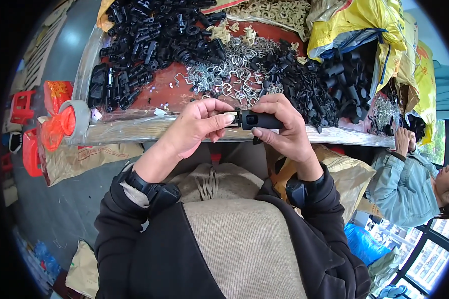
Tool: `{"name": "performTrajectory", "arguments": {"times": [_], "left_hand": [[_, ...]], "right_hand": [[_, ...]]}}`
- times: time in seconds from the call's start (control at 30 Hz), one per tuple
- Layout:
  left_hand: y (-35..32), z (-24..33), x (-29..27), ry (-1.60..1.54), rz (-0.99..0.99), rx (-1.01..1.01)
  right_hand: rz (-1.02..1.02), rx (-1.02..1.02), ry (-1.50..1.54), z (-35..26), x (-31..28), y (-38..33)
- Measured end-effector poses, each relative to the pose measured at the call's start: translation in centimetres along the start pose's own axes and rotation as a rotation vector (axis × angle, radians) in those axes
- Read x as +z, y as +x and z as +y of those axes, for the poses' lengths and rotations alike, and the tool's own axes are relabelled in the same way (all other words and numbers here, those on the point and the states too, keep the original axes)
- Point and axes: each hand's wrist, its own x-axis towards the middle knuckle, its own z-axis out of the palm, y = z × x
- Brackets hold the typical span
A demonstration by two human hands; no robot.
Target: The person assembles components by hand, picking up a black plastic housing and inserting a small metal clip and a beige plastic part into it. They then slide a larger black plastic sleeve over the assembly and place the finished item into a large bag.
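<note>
Head view: our left hand (199,124) and right hand (287,127) grip one black part (264,120) by the table's (129,131) near edge.

Grey floor (100,212) left of the left hand (197,127), red stool (22,114) farther out, red-topped table (159,89) ahead, bright windows (431,256) well to the right

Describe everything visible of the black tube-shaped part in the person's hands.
The black tube-shaped part looks like matte plastic: a smooth, rounded body with a dark opening near its left end, where narrower black pieces stick out. It is held crosswise, at the table's near edge in this view. The right hand clasps the body between thumb and fingers; the left hand pinches at the narrow end, partly hiding it.
</note>
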Motion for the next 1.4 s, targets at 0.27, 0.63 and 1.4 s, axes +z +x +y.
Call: {"name": "performTrajectory", "arguments": {"times": [0.27, 0.63, 1.4], "left_hand": [[0.3, -0.3, 0.1, 0.014, -0.004, -0.002], [1.5, -1.2, -0.3, 0.044, 0.064, -0.095], [1.2, -2.1, 0.8, 0.082, -0.042, 0.142]], "right_hand": [[0.04, -0.017, 0.018, -0.1, 0.9, -0.5], [0.154, 0.105, 0.007, 1.1, 3.0, -1.8], [0.106, 0.22, 0.207, 0.8, 2.7, -2.2]]}}
